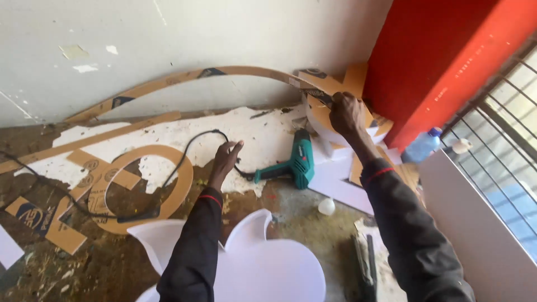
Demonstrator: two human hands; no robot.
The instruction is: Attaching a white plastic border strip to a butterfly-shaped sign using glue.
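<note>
1. The right hand [345,113] is up by the corner, where the white wall meets the red wall [436,61].
2. Its grip is pressed shut on the end of a long brown strip [190,76]. The strip bends like a bow along the white wall and comes down to the floor far on the left.
3. The left hand [225,158] reaches out over the floor. Its fingers are partly curled and hold nothing. It is just beside a black cord [190,146].
4. The cord runs to a green power tool [295,164] that lies on the floor between the two hands.
5. A big brown ring shape [182,184] lies flat on the floor to the left.
6. White cut shapes [268,263] lie near the person's arms.
7. A plastic bottle [420,146] stands by the red wall.
</note>
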